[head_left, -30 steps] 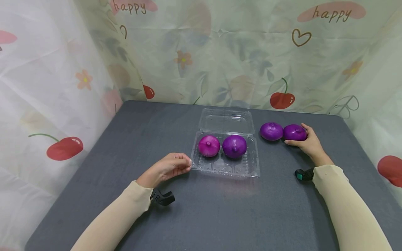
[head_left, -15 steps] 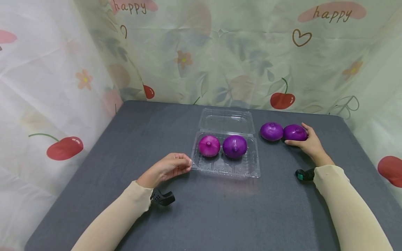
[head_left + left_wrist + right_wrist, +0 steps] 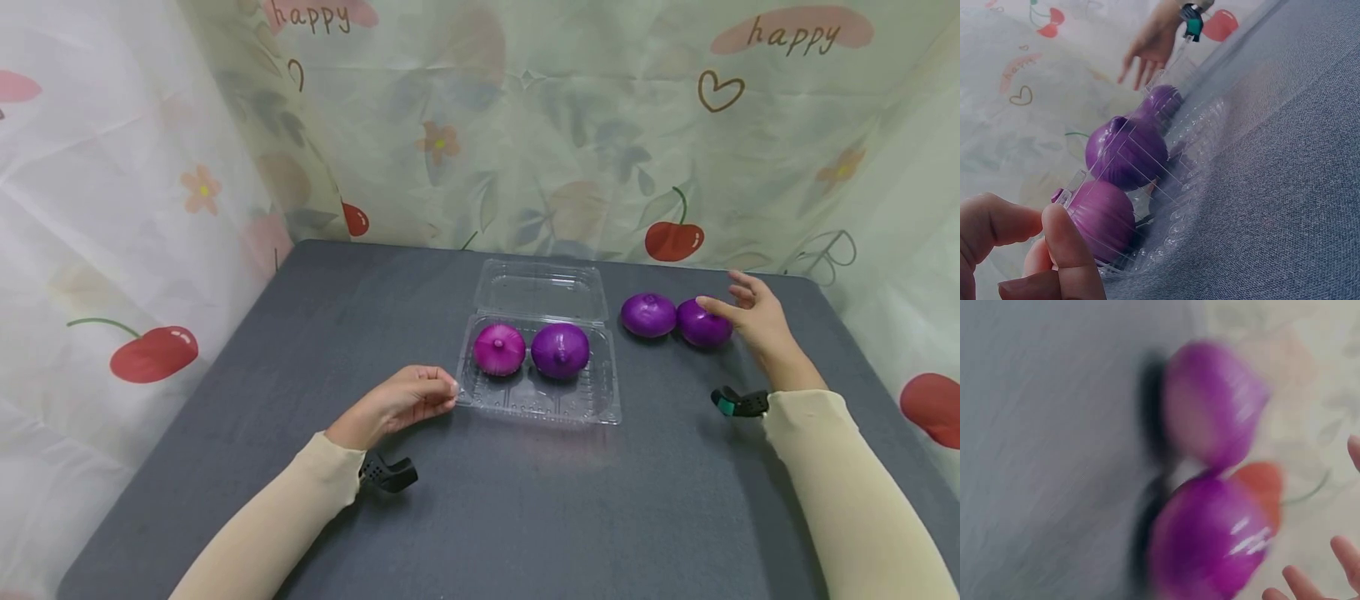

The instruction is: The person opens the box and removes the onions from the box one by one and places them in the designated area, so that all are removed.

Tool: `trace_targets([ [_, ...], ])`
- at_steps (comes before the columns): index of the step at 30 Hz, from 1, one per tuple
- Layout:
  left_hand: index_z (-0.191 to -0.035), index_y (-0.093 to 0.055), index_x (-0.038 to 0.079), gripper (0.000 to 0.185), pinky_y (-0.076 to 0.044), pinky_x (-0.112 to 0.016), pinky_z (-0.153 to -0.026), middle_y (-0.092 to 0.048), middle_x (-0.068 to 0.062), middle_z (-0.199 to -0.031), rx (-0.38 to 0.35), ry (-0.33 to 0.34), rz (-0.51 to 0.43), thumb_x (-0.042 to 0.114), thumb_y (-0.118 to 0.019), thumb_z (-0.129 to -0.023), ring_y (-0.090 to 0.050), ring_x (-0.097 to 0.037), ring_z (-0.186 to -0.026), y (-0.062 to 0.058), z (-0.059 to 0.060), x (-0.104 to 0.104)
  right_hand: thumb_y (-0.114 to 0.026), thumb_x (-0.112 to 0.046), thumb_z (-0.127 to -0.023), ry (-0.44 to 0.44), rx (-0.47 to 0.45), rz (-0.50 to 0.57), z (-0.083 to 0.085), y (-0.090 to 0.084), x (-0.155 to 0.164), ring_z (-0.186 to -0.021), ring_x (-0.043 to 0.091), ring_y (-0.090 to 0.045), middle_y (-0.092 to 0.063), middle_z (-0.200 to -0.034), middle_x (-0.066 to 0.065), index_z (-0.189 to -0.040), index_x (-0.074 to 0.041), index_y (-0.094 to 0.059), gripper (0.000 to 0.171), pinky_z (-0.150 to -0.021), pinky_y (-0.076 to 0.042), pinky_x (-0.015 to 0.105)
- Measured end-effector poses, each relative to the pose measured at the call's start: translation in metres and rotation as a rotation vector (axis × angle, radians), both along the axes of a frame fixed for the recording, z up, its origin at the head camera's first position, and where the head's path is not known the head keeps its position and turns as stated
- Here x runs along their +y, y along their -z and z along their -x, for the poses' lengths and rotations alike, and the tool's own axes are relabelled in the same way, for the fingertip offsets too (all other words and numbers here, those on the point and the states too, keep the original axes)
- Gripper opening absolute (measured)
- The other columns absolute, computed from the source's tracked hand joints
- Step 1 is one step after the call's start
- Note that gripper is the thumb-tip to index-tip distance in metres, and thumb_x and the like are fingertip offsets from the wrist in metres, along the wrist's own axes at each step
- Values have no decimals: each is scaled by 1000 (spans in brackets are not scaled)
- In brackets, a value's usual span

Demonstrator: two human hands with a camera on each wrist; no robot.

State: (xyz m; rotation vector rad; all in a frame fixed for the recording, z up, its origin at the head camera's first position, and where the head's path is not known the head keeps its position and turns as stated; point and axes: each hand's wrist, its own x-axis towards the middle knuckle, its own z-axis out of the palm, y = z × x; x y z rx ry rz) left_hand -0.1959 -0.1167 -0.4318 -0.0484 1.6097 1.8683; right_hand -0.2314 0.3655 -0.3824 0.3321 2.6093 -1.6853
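Note:
A clear plastic clamshell box lies with its lid folded back. My left hand pinches the box's left front corner between thumb and fingers. Inside sit a pinkish-purple onion on the left and a darker purple onion beside it. To the right of the box, two more purple onions rest side by side on the table: a nearer-to-box onion and an outer onion. My right hand hovers just right of the outer onion, fingers spread and apart from it in the right wrist view.
The grey table ends at a patterned curtain behind the onions and lid. Black wrist cameras are worn on both wrists, the left camera and the right camera.
My right hand has let go of the outer onion and lifted up and to the right. The outer onion stays beside its neighbour. My left hand has not moved.

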Motion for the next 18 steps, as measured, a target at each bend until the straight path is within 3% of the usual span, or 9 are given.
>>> trace_targets([
  [3,-81,-62,7,15,-55,-20,-67,-65,-3,-77,0,-2,-1,-1,-57,-93,-63,-9,-69,0,0,0,-63,-40,-92,-20,60,24,-4,-18,-14,-148,34,-10,-10,-162,14,-155,-29,-14,81,-118,-18,52],
  [5,-80,-62,7,15,-55,-20,-67,-65,-3,-78,0,-1,0,-1,-57,-93,-63,-9,-69,-1,0,0,-62,-38,-93,-42,102,30,-8,-28,-25,-148,31,-17,-19,-160,9,-154,-30,-18,76,-117,-27,41],
  [10,-79,-62,7,16,-55,-20,-67,-65,-3,-77,-1,-1,-1,-1,-57,-93,-63,-9,-69,-1,0,0,-64,-20,-94,-124,256,135,-16,-36,-53,-137,21,-38,-43,-138,-4,-148,-24,-34,62,-90,-43,10],
  [13,-80,-61,7,15,-55,-20,-67,-65,-3,-77,2,0,4,-1,-57,-93,-63,-9,-69,-1,0,1,-65,-17,-93,-188,316,150,-18,-34,-71,-133,23,-43,-47,-133,-7,-145,-22,-39,59,-86,-44,6],
  [18,-80,-61,7,15,-55,-20,-67,-65,-3,-77,3,8,9,0,-57,-93,-63,-9,-69,-1,0,0,-62,-20,-95,-286,301,55,-21,-25,-100,-135,36,-40,-45,-143,10,-147,-16,-36,59,-90,-44,8],
])
